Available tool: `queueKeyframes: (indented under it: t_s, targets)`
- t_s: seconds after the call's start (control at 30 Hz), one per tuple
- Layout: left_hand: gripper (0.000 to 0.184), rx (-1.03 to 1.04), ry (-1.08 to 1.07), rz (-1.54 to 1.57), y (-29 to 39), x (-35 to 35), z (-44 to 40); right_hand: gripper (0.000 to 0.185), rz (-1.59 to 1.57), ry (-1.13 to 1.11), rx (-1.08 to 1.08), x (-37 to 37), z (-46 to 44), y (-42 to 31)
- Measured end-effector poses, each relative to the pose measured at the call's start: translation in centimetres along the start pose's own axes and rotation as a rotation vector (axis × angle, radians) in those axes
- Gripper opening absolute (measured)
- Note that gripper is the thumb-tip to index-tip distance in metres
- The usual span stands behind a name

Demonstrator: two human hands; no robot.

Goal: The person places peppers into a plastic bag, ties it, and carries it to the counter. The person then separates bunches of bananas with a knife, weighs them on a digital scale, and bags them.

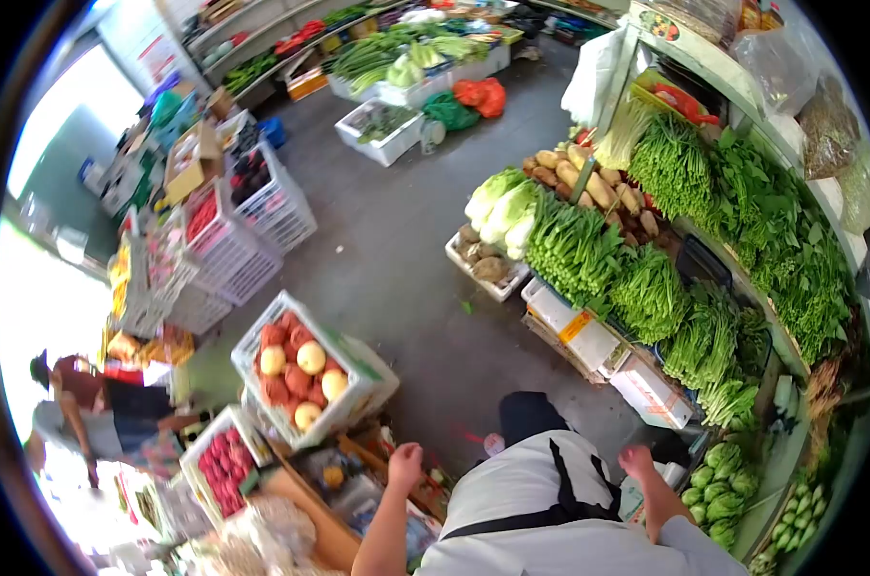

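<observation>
My left hand is raised beside my body, its fingers curled in, over the edge of some brown boxes. On the other side, my right hand hangs near a pale box by the vegetable stand, its fingers also curled. Nothing can be made out in either hand. Ahead of my left hand stands a white crate of red and pale yellow round fruit. Round green cabbages lie to the right of my right hand.
Leafy greens and brown tubers fill the stand at right. Stacked plastic crates rise at left. A small white crate sits on the grey floor. Two people appear to be at the far left.
</observation>
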State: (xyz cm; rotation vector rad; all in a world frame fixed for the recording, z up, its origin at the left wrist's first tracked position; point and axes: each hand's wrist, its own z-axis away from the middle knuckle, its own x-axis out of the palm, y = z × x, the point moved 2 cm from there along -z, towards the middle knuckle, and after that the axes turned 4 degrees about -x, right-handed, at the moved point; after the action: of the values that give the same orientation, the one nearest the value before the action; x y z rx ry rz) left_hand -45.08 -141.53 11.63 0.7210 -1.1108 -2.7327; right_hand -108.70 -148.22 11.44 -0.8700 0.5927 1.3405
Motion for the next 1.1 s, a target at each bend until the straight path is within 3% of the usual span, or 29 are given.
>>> queueKeyframes:
  t_s: [0.03, 0.07, 0.1, 0.13, 0.2, 0.23, 0.27, 0.37, 0.4, 0.43, 0.57, 0.63, 0.7, 0.73, 0.8, 0.83, 0.9, 0.97, 1.0, 1.1]
  targets:
    - [0.024, -0.052, -0.073, 0.258, 2.1, -1.4, -4.2, 0.029, -0.079, 0.281, 0.03, 0.5, -5.8, -1.1]
    - [0.023, -0.056, -0.085, 0.382, 5.9, -2.9, -6.5, 0.026, -0.255, 0.549, -0.068, -8.4, -8.1, -9.5]
    - [0.023, -0.001, -0.049, 0.41, 10.2, -4.0, -8.4, 0.028, -0.289, 0.568, -0.101, -17.1, -10.9, -16.6]
    - [0.023, -0.001, -0.037, 0.342, 12.7, -5.0, -10.2, 0.029, -0.498, 0.559, 0.015, -25.0, -12.9, -22.9]
    - [0.024, 0.088, -0.07, 0.216, 13.5, -6.4, -17.4, 0.022, -0.347, 1.16, -0.321, -35.3, -20.6, -28.9]
    - [0.027, 0.08, -0.117, 0.217, 14.0, -6.9, -19.8, 0.02, -0.225, 1.319, -0.343, -41.9, -22.3, -32.3]
    - [0.029, 0.139, -0.102, 0.025, 16.5, -7.5, -21.2, 0.022, -0.169, 1.361, -0.279, -46.6, -25.8, -33.2]
    - [0.034, 0.096, -0.105, -0.408, 22.2, -11.0, -21.7, 0.029, -0.125, 1.264, -0.002, -58.5, -34.3, -35.6]
    - [0.033, 0.092, -0.098, -0.22, 19.8, -11.9, -24.6, 0.03, -0.143, 1.286, 0.076, -60.2, -37.6, -35.2]
    - [0.03, 0.084, -0.043, -0.182, 22.2, -13.0, -24.5, 0.032, -0.145, 1.301, 0.148, -61.9, -40.4, -33.7]
    - [0.024, -0.085, 0.193, -0.032, 24.7, -15.9, -28.2, 0.034, -0.097, 1.45, 0.212, -62.7, -44.7, -29.2]
    - [0.023, -0.169, 0.211, 0.06, 24.8, -16.8, -32.0, 0.043, -0.432, 1.406, 0.222, -62.5, -43.9, -30.6]
    - [0.023, -0.171, 0.09, 0.087, 26.5, -18.0, -35.5, 0.042, -0.307, 1.597, 0.036, -63.2, -42.8, -36.9]
    - [0.026, -0.181, 0.052, -0.005, 26.6, -18.7, -38.0, 0.042, -0.301, 1.575, 0.052, -62.7, -43.4, -37.1]
    - [0.03, -0.135, -0.045, -0.206, 28.2, -20.5, -44.1, 0.042, -0.004, 1.328, 0.561, -64.0, -44.7, -35.0]
    - [0.033, -0.082, -0.128, -0.393, 29.0, -21.4, -47.4, 0.042, 0.083, 1.339, 0.701, -64.5, -45.3, -33.2]
    - [0.034, -0.109, -0.155, -0.486, 31.8, -24.8, -53.9, 0.043, -0.019, 1.332, 0.707, -65.7, -44.7, -31.9]
    - [0.035, -0.113, -0.115, -0.529, 37.1, -28.2, -60.4, 0.047, 0.052, 1.374, 0.711, -67.1, -43.9, -32.4]
    - [0.034, -0.096, -0.061, -0.497, 40.1, -30.0, -64.1, 0.052, 0.209, 1.285, 0.723, -67.1, -43.5, -30.5]
    - [0.035, -0.145, -0.038, -0.447, 46.9, -35.4, -74.7, 0.057, -0.045, 1.196, 1.196, -70.1, -43.4, -34.6]
